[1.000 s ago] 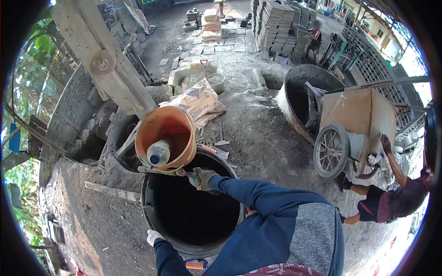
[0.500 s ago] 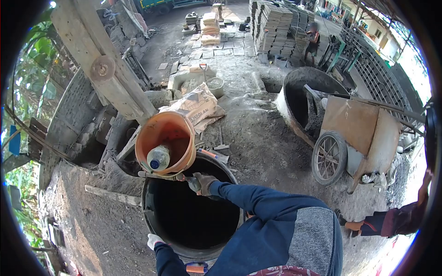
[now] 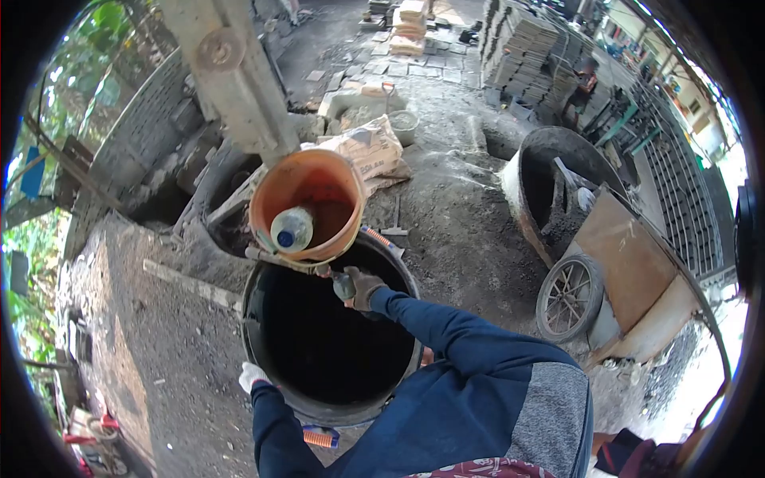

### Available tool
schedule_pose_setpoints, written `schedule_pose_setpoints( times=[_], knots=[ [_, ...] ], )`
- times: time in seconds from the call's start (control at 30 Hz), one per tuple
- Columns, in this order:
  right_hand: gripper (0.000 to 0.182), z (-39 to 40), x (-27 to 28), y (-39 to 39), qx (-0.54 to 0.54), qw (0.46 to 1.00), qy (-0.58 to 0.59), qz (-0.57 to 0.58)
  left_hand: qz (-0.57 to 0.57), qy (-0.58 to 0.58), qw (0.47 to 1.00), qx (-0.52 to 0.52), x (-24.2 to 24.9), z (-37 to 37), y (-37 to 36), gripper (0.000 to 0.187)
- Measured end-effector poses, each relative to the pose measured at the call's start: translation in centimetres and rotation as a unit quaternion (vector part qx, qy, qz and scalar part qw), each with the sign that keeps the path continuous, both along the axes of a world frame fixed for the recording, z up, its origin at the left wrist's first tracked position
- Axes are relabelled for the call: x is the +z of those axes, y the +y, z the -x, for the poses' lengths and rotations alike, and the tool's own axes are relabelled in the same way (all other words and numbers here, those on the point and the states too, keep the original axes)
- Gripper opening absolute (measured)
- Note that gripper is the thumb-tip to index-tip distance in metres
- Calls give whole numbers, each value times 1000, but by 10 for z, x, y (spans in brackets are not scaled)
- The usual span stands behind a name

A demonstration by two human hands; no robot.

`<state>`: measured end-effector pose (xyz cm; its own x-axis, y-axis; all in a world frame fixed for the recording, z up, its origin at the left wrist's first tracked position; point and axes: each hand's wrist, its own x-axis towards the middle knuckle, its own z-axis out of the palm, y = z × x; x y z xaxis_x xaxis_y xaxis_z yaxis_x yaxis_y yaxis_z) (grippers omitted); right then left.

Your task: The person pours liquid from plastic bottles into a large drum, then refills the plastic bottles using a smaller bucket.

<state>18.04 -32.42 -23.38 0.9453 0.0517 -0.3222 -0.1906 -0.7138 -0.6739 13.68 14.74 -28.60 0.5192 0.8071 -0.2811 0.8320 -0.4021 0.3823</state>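
Note:
A large round black drum (image 3: 408, 360) with a dark inside stands in front of me. My right hand (image 3: 364, 290), in a grey-brown glove, is closed around a rounded grey-green thing (image 3: 343, 285) over the drum's upper part. What that thing is, I cannot make out. At the drum's lower left edge is my left hand (image 3: 253, 377) in a white glove, its fingers too small to read. An orange bucket (image 3: 348, 179) sits at the drum's far edge, tilted toward me, with a clear blue-capped bottle (image 3: 292, 229) inside.
A wooden post (image 3: 239, 88) rises behind the bucket. Beyond lies a paper sack (image 3: 374, 151). To the right are a round vat (image 3: 514, 179) and a wheeled cart (image 3: 621, 259). Another person (image 3: 582, 89) stands by stacked slabs (image 3: 518, 48); a co-worker's dark red sleeve (image 3: 633, 454) shows lower right.
The view has shifted, and the bucket and far objects sit higher in it. My right hand still holds the grey-green thing. The co-worker's arm at the right appears lower in view.

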Motion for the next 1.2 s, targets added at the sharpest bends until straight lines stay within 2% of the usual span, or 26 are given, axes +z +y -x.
schedule_pose_setpoints(
  times=[0.2, 0.9, 1.2],
  knots=[
    [99, -1, -17, 2, 9, 1000, -16, 5, -22, 10, 1000, 13, 16, -1, -14, 62],
    [97, -1, -8, 1, 8, 1000, 2, 15, -25, -2, 1000, 1, 8, 0, -9, 63],
    [96, -2, -6, -1, 14, 1000, 3, 22, -31, 14, 999, -4, 20, 0, -16, 63]
  ],
)
